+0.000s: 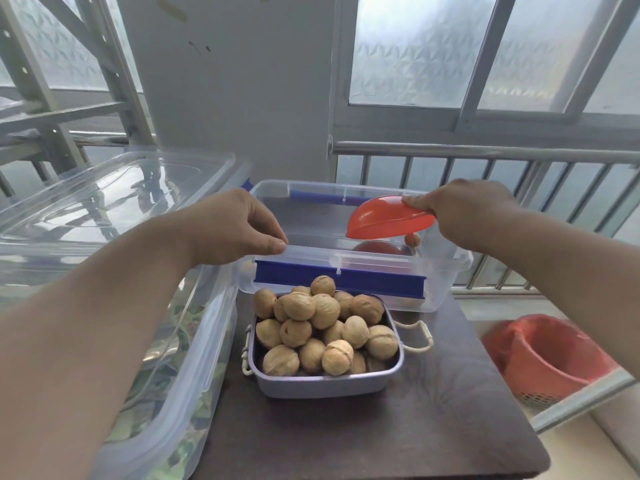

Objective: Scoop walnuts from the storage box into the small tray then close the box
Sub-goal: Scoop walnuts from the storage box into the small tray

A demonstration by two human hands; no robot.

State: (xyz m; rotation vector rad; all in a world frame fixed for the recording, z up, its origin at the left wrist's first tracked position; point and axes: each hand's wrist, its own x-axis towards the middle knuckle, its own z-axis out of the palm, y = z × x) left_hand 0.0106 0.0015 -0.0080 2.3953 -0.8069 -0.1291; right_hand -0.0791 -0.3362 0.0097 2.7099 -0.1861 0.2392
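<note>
On the dark surface (450, 410), by the railing:
Small tray (325, 384): heaped with walnuts (323, 327) above its rim; sits just in front of the storage box (440, 271).
Storage box: clear, open on top, nearly empty; one walnut visible inside near the right wall. Blue latch (339, 277) on the near rim faces the tray.
Left hand (232, 225): grip closed, pinching the near-left rim of the box, steadying it.
Right hand (464, 213): grip closed on the red scoop (388, 218), held over the box's right half, bowl tilted; it looks empty.
Step (judged): scooping about finished; closing comes next.
Next move needs: put the scoop down, free a hand, bring the lid over the box. Which lid fits, cannot tell; a large clear lid (114, 199) lies on the bin to the left.
Edges: box's right end overhangs the surface edge; red basket (543, 355) below.
Open room: bare surface in front of the tray; left side crowded by the bin.
</note>
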